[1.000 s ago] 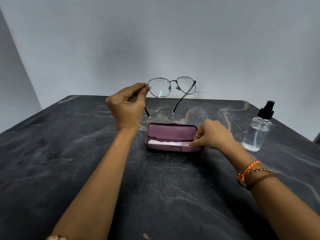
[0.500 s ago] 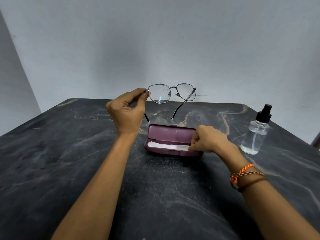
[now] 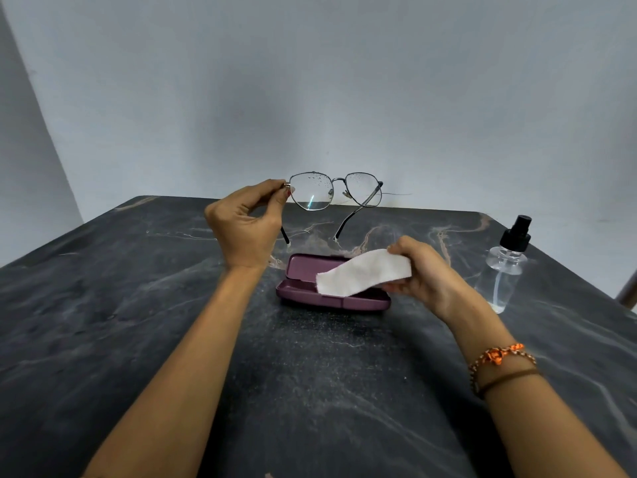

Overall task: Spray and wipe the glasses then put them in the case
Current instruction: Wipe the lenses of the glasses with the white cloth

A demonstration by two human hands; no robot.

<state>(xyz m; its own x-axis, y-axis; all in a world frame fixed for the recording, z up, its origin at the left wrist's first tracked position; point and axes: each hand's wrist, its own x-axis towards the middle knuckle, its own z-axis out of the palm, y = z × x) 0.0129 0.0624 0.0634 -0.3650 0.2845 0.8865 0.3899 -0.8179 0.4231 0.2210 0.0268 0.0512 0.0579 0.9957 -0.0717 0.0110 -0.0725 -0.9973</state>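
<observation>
Above the open case (image 3: 332, 298), your left hand (image 3: 246, 229) pinches the glasses (image 3: 336, 194); your right hand (image 3: 422, 270) pinches the cloth (image 3: 362, 274).

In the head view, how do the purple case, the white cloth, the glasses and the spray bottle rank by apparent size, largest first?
1. purple case
2. white cloth and glasses: look alike, no ranking; the glasses are held farther away.
3. spray bottle, narrowest, though tall.
</observation>
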